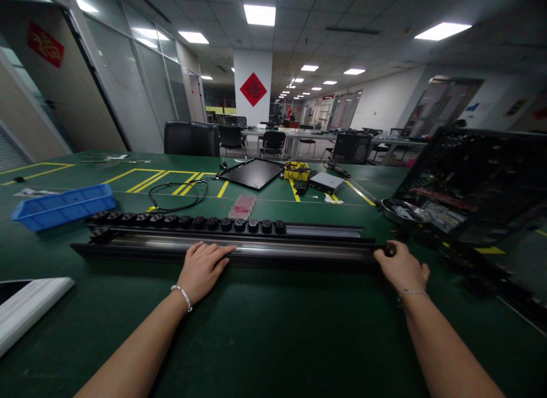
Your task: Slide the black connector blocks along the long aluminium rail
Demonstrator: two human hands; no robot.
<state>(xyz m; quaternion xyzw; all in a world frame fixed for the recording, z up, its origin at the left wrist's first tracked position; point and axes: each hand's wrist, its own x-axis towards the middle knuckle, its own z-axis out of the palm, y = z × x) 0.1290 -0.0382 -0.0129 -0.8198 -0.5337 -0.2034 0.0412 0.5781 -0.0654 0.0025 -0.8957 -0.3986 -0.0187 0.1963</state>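
A long black metal channel with a shiny inner face lies crosswise on the green table. Along its far side runs a black power strip with a row of socket modules. My left hand rests on the channel left of its middle, palm down, fingers stretched along the near edge. At the channel's right end, my right hand has its fingers closed around a small dark, rounded part. That part is mostly covered by my fingers, so its kind is unclear.
A blue plastic bin stands at left, a white panel nearer me. Behind the strip are a black cable, a flat black panel, a yellow box and a grey box. A metal bowl and large black casing stand right.
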